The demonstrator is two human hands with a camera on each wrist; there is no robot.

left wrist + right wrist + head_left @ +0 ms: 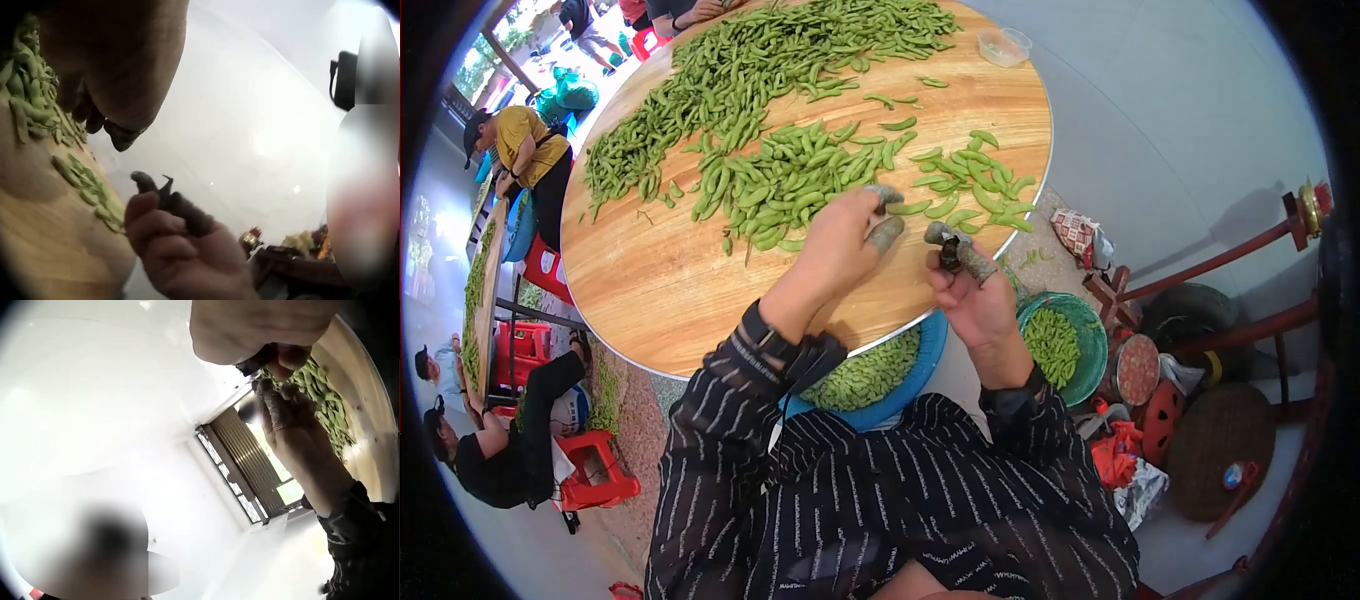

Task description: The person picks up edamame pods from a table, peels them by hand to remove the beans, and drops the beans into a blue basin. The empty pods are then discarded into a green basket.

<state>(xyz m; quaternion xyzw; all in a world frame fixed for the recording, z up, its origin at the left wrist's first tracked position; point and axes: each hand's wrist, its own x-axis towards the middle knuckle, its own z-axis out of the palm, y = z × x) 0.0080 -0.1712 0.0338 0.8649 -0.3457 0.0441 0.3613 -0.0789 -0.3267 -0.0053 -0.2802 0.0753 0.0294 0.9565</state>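
Note:
My left hand (840, 238) hovers over the near part of the round wooden table (650, 290). Its thumb and index finger wear grey wrappings and stand apart with nothing between them. Just beyond its fingertips lies a heap of green soybean pods (775, 185). My right hand (975, 305) is by the table's right edge, palm turned up. Between its wrapped thumb and forefinger it pinches a small dark pointed piece (166, 191), whose kind I cannot tell. A smaller group of pods (975, 180) lies beyond that hand.
A larger pile of pods (730, 75) covers the table's far side, near a clear plastic tub (1004, 46). Below the near edge stands a blue basin (935, 350) of pods. A green basin (1090, 375) with pods is at right. People sit at another table (495, 260) on the left.

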